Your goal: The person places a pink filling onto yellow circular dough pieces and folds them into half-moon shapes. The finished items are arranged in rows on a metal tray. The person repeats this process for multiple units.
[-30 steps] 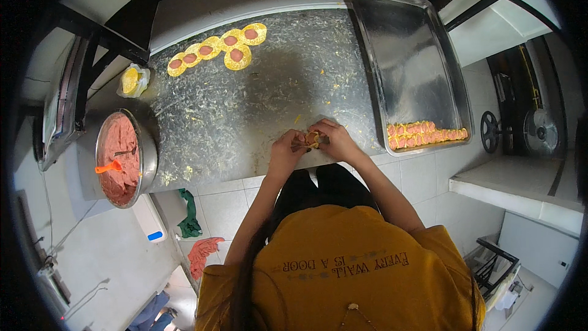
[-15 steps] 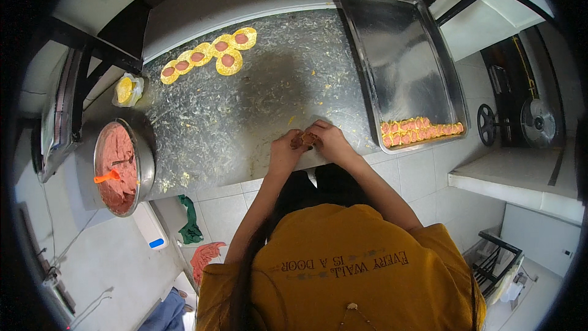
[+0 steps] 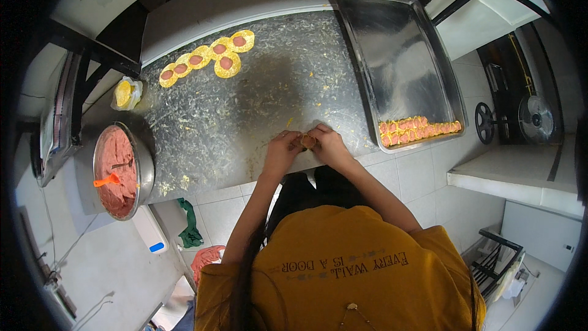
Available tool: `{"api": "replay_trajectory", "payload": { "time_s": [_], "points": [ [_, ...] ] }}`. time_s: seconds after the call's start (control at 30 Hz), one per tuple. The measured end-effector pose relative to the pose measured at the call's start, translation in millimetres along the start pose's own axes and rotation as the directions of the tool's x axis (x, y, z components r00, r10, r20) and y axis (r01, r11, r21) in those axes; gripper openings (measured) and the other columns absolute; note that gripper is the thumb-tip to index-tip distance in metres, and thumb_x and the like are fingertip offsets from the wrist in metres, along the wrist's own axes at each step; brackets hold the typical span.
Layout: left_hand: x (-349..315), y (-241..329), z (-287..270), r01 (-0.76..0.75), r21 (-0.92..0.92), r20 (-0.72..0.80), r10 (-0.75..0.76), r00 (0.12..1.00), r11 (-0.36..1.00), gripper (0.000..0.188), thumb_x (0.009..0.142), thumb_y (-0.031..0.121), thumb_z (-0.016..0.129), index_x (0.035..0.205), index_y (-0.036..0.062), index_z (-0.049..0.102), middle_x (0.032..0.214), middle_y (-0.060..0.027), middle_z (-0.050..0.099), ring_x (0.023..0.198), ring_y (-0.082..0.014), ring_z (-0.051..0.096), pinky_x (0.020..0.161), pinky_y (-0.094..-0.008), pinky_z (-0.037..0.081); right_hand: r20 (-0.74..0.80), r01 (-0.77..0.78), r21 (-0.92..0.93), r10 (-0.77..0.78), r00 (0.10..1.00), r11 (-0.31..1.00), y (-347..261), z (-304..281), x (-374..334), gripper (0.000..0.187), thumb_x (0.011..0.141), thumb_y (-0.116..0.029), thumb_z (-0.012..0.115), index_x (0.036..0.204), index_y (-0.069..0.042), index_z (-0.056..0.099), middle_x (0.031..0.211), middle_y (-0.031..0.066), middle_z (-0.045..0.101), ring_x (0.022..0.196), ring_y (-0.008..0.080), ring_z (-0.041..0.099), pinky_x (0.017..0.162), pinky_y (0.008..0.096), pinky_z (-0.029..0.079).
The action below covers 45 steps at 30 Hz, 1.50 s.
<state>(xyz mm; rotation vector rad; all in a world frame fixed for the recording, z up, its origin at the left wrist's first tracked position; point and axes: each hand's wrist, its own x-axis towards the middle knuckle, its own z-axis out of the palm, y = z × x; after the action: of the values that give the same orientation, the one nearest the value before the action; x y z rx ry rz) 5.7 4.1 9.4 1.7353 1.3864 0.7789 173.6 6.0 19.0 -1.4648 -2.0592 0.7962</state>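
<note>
Near the front edge of the steel table (image 3: 245,116), my left hand (image 3: 283,150) and my right hand (image 3: 329,146) meet around a small dumpling (image 3: 308,141). Its yellow wrapper is gathered round a pink filling, and the fingers of both hands pinch its sides. At the table's far left lie several round yellow wrappers (image 3: 234,72), each with a lump of pink meat filling (image 3: 226,63) on it. A large metal tray (image 3: 374,79) stands to the right, with rows of finished dumplings (image 3: 416,132) along its near end.
On the left stands a steel bowl (image 3: 146,175) of pink meat filling, with an orange-handled tool (image 3: 108,180) in it. Behind it is a bag of yellow wrappers (image 3: 125,93). A white counter (image 3: 511,189) and a fan (image 3: 536,119) are at the right.
The dumpling has turned between my fingers, so its round rim shows more now. My hands have shifted slightly, and the whole view has moved a little.
</note>
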Motion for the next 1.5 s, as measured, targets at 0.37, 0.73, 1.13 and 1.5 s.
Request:
{"api": "replay_trajectory", "payload": {
  "time_s": [0.37,0.73,1.13,1.5],
  "points": [
    [-3,0,3,0.001,0.002,0.063,-0.001,0.998,1.000,0.025,0.071,0.005,0.067,0.095,0.0022,0.059,0.082,-0.0127,0.064,0.072,-0.0220,0.065,0.065,-0.0308,0.051,0.029,0.025,-0.016,-0.025,0.999,1.000,3,9,-4,0.034,0.068,0.002,0.058,0.102,-0.002,0.056,0.095,0.0159,0.056,0.089,0.0361,0.055,0.076,0.0412,0.047],
    [4,-1,3,-0.034,0.000,0.095,0.033,0.995,0.999,0.027,0.070,0.006,0.068,0.096,0.0035,0.059,0.079,-0.0115,0.064,0.068,-0.0230,0.064,0.062,-0.0310,0.050,-0.060,-0.058,-0.017,0.057,0.997,0.998,8,12,-11,0.033,0.068,0.000,0.061,0.102,-0.003,0.058,0.093,0.0146,0.055,0.085,0.0350,0.057,0.072,0.0396,0.049],
    [15,4,-4,-0.041,-0.048,0.172,0.049,0.984,0.998,0.020,0.073,0.010,0.068,0.090,0.0029,0.059,0.080,-0.0135,0.062,0.071,-0.0231,0.064,0.062,-0.0317,0.049,-0.059,-0.027,-0.055,0.023,0.998,0.998,5,7,-5,0.032,0.068,0.003,0.061,0.099,-0.002,0.060,0.095,0.0144,0.056,0.088,0.0333,0.058,0.073,0.0382,0.049],
    [19,2,-4,-0.094,0.009,0.162,0.091,0.982,0.996,0.025,0.069,0.008,0.070,0.089,0.0056,0.055,0.076,-0.0121,0.060,0.069,-0.0289,0.061,0.061,-0.0346,0.048,-0.048,-0.037,-0.049,0.035,0.998,0.998,-1,0,1,0.035,0.066,0.004,0.062,0.100,-0.003,0.060,0.097,0.0145,0.057,0.087,0.0330,0.058,0.074,0.0380,0.049]
  ]
}}
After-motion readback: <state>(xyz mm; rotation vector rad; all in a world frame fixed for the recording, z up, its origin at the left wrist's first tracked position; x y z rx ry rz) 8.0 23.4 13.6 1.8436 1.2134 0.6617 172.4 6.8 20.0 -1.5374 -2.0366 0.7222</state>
